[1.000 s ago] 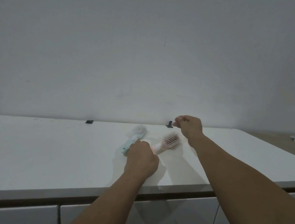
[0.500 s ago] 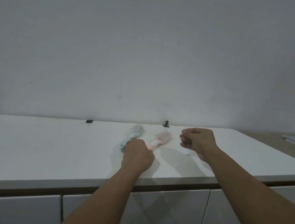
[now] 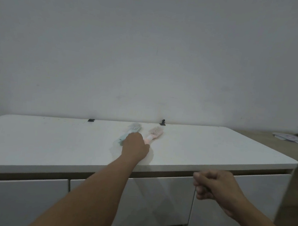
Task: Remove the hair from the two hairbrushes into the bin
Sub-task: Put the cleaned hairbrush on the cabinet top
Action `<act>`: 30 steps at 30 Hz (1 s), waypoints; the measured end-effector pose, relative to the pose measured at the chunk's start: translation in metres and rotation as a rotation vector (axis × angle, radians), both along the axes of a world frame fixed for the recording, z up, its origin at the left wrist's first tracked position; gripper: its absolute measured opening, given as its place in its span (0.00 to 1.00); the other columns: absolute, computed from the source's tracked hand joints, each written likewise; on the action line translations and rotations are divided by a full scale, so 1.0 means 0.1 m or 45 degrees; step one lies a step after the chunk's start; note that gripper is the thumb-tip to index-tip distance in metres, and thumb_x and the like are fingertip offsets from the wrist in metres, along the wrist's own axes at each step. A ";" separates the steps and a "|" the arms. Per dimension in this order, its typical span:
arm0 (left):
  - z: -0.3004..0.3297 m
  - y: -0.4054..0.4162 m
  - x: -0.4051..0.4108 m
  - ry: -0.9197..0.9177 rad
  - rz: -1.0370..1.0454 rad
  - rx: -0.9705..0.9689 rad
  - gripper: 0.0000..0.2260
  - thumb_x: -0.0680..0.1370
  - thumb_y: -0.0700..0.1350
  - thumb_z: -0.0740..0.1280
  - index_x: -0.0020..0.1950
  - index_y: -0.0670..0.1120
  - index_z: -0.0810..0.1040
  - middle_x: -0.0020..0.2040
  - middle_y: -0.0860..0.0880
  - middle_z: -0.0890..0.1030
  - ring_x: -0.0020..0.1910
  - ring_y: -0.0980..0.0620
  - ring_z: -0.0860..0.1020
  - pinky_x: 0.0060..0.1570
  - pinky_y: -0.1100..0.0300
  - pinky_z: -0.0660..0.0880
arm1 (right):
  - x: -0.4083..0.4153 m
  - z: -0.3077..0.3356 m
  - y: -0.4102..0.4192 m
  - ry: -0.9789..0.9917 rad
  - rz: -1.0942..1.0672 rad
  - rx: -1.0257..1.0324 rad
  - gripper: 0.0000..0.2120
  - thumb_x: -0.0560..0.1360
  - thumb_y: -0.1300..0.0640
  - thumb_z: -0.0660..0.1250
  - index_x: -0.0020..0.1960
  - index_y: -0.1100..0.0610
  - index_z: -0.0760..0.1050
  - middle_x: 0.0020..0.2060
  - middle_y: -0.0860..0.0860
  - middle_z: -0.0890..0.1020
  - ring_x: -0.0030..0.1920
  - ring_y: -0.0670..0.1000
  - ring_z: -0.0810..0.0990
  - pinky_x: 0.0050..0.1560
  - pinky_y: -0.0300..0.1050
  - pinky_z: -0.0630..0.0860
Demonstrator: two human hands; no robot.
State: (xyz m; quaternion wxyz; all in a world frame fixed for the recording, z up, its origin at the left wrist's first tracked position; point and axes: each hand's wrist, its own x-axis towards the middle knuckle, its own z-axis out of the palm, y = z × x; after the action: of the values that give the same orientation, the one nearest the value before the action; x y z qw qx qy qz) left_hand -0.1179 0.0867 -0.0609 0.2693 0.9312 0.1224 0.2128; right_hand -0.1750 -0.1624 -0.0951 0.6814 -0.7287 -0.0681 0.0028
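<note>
Two hairbrushes lie side by side on the white countertop (image 3: pixel 53 141), heads pointing toward the wall. The teal hairbrush (image 3: pixel 134 127) is on the left and the pink hairbrush (image 3: pixel 155 131) on the right. My left hand (image 3: pixel 135 146) covers the pink brush's handle, with its fingers closed over it, and sits just beside the teal handle. My right hand (image 3: pixel 216 186) hovers in front of the counter's front edge, below the top, with its fingers pinched shut. I cannot make out any hair in it. No bin is in view.
White cabinet doors (image 3: pixel 155 202) run below the countertop. Two small black objects (image 3: pixel 91 120) (image 3: pixel 162 122) sit at the back edge by the grey wall. To the right is a lower wooden surface with papers (image 3: pixel 290 138).
My right hand has pulled away from the pink brush's head, down and toward me, past the counter's front edge. The pink brush, tilted up earlier, now lies flat on the counter.
</note>
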 end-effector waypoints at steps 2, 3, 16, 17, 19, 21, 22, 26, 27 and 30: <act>0.01 -0.01 -0.05 0.015 -0.027 0.018 0.23 0.73 0.55 0.70 0.60 0.40 0.77 0.58 0.44 0.80 0.59 0.46 0.77 0.52 0.58 0.71 | -0.07 -0.19 -0.09 0.072 -0.014 0.009 0.08 0.73 0.66 0.69 0.38 0.71 0.79 0.28 0.61 0.78 0.25 0.53 0.76 0.28 0.47 0.80; 0.01 -0.02 -0.08 0.034 -0.034 0.012 0.28 0.72 0.57 0.71 0.65 0.40 0.74 0.63 0.43 0.78 0.63 0.45 0.75 0.57 0.56 0.70 | -0.10 -0.28 -0.13 0.118 -0.017 0.008 0.08 0.73 0.67 0.69 0.38 0.70 0.78 0.28 0.61 0.78 0.24 0.53 0.75 0.28 0.48 0.80; -0.62 -0.78 -0.78 -0.595 -0.467 0.676 0.15 0.71 0.49 0.65 0.51 0.42 0.80 0.51 0.43 0.79 0.52 0.41 0.76 0.51 0.49 0.72 | -0.40 -1.30 -0.51 0.349 -0.162 -0.465 0.05 0.71 0.68 0.71 0.38 0.67 0.79 0.29 0.59 0.80 0.27 0.55 0.80 0.34 0.50 0.80; -0.74 -0.85 -0.82 -0.582 -0.551 0.701 0.14 0.70 0.49 0.63 0.49 0.42 0.80 0.48 0.43 0.80 0.50 0.41 0.76 0.49 0.50 0.74 | -0.43 -1.37 -0.54 0.362 -0.180 -0.517 0.07 0.71 0.67 0.72 0.35 0.66 0.78 0.27 0.58 0.80 0.26 0.54 0.79 0.33 0.49 0.79; -1.01 -0.97 -0.89 -0.475 -0.702 0.688 0.12 0.70 0.48 0.63 0.45 0.42 0.81 0.44 0.43 0.81 0.47 0.41 0.78 0.47 0.51 0.75 | -0.51 -1.53 -0.62 0.393 -0.207 -0.638 0.10 0.70 0.64 0.74 0.32 0.63 0.78 0.22 0.55 0.79 0.22 0.52 0.79 0.27 0.43 0.78; -1.26 -1.07 -0.96 -0.252 -0.813 0.620 0.13 0.71 0.47 0.63 0.45 0.40 0.81 0.43 0.41 0.81 0.47 0.39 0.79 0.48 0.51 0.75 | -0.58 -1.69 -0.71 0.416 -0.226 -0.764 0.10 0.70 0.64 0.73 0.31 0.61 0.79 0.23 0.54 0.81 0.23 0.51 0.80 0.26 0.41 0.77; -1.36 -1.13 -1.01 -0.090 -0.838 0.606 0.13 0.73 0.47 0.63 0.48 0.39 0.81 0.46 0.40 0.82 0.49 0.38 0.78 0.50 0.51 0.74 | -0.61 -1.77 -0.76 0.416 -0.214 -0.828 0.09 0.70 0.65 0.72 0.32 0.60 0.80 0.27 0.56 0.83 0.28 0.52 0.82 0.30 0.43 0.79; -1.72 -1.35 -1.17 0.401 -0.849 0.603 0.17 0.75 0.50 0.65 0.59 0.42 0.78 0.59 0.40 0.80 0.60 0.39 0.76 0.58 0.51 0.74 | -0.79 -1.97 -0.95 0.418 -0.010 -1.126 0.15 0.69 0.71 0.65 0.51 0.61 0.84 0.52 0.56 0.85 0.56 0.54 0.81 0.59 0.41 0.75; -1.81 -1.40 -1.20 0.475 -0.854 0.570 0.18 0.74 0.50 0.65 0.61 0.43 0.78 0.61 0.40 0.79 0.61 0.39 0.76 0.60 0.50 0.74 | -0.83 -2.02 -0.99 0.425 -0.005 -1.158 0.16 0.69 0.72 0.64 0.52 0.61 0.83 0.53 0.56 0.84 0.57 0.55 0.80 0.59 0.40 0.74; -2.06 -1.52 -1.25 0.635 -0.877 0.510 0.21 0.74 0.49 0.65 0.65 0.44 0.76 0.66 0.42 0.77 0.64 0.40 0.75 0.63 0.50 0.73 | -0.90 -2.09 -1.10 0.488 -0.148 -1.125 0.08 0.71 0.68 0.67 0.49 0.64 0.82 0.45 0.59 0.85 0.46 0.57 0.83 0.50 0.46 0.79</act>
State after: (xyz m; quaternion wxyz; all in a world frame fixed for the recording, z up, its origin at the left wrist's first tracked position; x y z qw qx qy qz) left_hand -0.2431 -0.0653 -0.2668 0.1018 0.9740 -0.1763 -0.0996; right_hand -0.2649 -0.2720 -0.3045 0.3062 -0.9373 0.1072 0.1277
